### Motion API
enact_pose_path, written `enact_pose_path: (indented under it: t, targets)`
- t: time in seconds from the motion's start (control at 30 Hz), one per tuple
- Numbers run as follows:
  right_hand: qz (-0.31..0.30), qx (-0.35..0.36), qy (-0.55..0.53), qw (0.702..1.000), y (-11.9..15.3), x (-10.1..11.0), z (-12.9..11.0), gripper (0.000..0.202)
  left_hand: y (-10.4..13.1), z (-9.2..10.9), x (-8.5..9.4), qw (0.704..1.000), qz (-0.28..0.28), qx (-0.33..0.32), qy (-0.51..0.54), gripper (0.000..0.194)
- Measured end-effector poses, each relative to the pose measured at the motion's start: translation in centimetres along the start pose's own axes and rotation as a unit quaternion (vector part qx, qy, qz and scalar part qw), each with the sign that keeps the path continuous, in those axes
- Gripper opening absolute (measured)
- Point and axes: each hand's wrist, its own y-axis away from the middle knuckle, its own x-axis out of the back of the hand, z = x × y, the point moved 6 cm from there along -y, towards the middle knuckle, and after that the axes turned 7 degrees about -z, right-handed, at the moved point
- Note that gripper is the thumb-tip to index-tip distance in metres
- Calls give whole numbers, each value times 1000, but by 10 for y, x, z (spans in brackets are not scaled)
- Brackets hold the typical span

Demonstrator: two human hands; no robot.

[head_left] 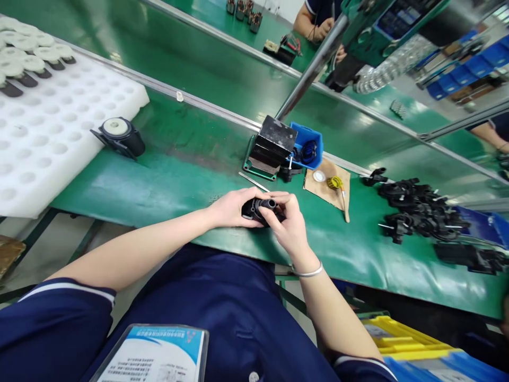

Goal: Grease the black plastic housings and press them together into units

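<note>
Both my hands hold a black plastic housing point(251, 209) with a short round spout, low over the front of the green bench. My left hand point(233, 208) wraps its left side, and my right hand point(289, 217) grips the right side with the thumb by the spout. My fingers hide much of the part. Just beyond lies a thin metal strip point(253, 182). Behind it stands a black block fixture point(274, 139) on a green base, beside a blue bin point(319, 139) with dark rings. A brush point(345, 204) and a yellow-smeared cap point(334, 182) rest on cardboard point(315, 183).
A white foam tray point(59, 132) with white-topped parts fills the left; a black cylindrical part point(123, 137) leans at its edge. Black parts point(417, 204) are heaped on the right. A slanted metal pole point(310, 71) rises behind the fixture. Another person's hand point(324, 29) is across the bench.
</note>
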Motion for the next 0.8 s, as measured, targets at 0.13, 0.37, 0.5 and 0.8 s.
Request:
enact_pose_path:
  t: [0.13, 0.37, 0.5, 0.8]
  targets:
    - [-4, -16, 25, 1000, -5, 11, -12, 25, -6, 13, 7, 994, -2, 66, 82, 61]
    - [7, 15, 13, 1000, -13, 29, -45, 32, -20, 44, 21, 957, -4, 165, 239, 60]
    - [-29, 95, 61, 993, -17, 32, -60, 29, -23, 50, 20, 944, -16, 185, 272, 57]
    - [-138, 232, 215, 939, -14, 31, -74, 32, -29, 50, 19, 961, -32, 173, 215, 57]
